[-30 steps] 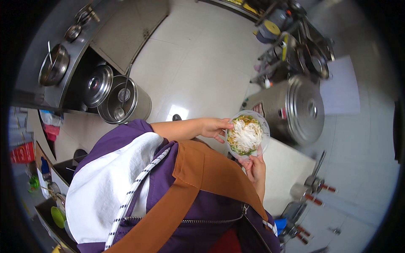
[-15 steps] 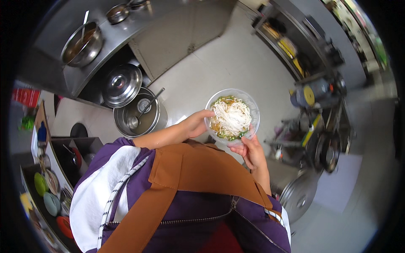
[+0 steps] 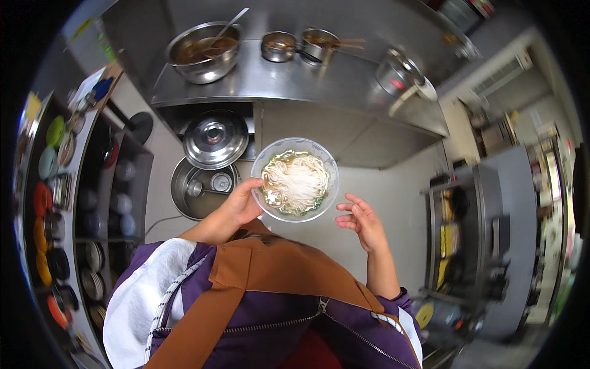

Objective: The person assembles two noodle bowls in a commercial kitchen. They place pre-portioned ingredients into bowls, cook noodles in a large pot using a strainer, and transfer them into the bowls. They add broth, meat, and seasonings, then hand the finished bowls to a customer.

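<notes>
A clear plastic bowl [image 3: 330, 204] of white noodles [image 3: 299, 178] in broth, with chopped greens showing along the edge, is held in front of me. My left hand [image 3: 244, 202] grips its left rim, thumb over the edge and fingers beneath. To the right of the bowl, my right hand [image 3: 362, 222] is in the air and touches nothing, its fingers apart and slightly curled. Beyond the bowl stands the front of a steel counter [image 3: 319, 86].
On the counter are a large steel bowl [image 3: 206, 72] of brown sauce with a utensil, two small pans [image 3: 278, 52] and a lidded pot [image 3: 396, 77]. A big pot [image 3: 182, 190] stands below, near a metal lid [image 3: 215, 138]. Shelves of dishes [image 3: 92, 203] line the left; a rack [image 3: 458, 234] stands right.
My right hand has let go of the bowl and moved right of it. My view has turned left, bringing the counter straight ahead; my left hand still carries the bowl.
</notes>
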A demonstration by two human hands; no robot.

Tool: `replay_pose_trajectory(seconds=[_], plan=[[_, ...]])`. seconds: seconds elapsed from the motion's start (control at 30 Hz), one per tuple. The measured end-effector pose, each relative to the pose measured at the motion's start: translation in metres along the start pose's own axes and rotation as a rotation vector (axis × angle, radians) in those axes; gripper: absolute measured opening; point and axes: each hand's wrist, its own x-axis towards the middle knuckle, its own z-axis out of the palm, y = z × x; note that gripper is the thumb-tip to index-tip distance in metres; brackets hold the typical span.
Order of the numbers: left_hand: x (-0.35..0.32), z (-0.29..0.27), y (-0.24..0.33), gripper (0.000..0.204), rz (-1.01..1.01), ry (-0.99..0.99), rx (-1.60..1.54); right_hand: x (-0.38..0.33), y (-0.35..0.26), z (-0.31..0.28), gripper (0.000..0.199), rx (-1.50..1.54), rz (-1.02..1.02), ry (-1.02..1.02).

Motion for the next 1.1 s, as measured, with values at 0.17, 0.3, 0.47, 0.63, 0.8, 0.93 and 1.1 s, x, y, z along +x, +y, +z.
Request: replay_pose_trajectory(seconds=[0.17, 0.3, 0.47, 0.63, 0.8, 0.93, 1.1], plan=[[-0.053, 0.027, -0.01, 0.05, 0.236, 0.103, -0.005, 0.033, -0.018, 0.013, 0.036, -0.165, -0.087, -0.11], [-0.119, 0.034, -0.023, 0.051, 0.364, 0.17, 0.013, 0.038, -0.006, 0.045, 0.033, -0.245, -0.166, -0.259], [-0.112, 0.041, -0.052, 0.057, 0.551, 0.309, 0.103, 0.108, -0.043, 0.033, 0.028, -0.374, -0.254, -0.422], [-0.094, 0.054, -0.065, 0.056, 0.735, 0.486, 0.034, 0.212, -0.085, 0.045, 0.032, -0.463, -0.358, -0.573], [-0.085, 0.034, -0.082, 0.055, 0.969, 0.522, -0.017, 0.366, -0.127, 0.091, 0.023, -0.482, -0.485, -0.496], [-0.098, 0.039, -0.098, 0.053, 1.2, 0.54, -0.067, 0.443, -0.143, 0.169, 0.023, -0.32, -0.351, -0.425], [-0.104, 0.097, -0.121, 0.059, 1.339, 0.743, -0.072, 0.455, -0.144, 0.228, 0.03, -0.307, -0.059, -0.395]])
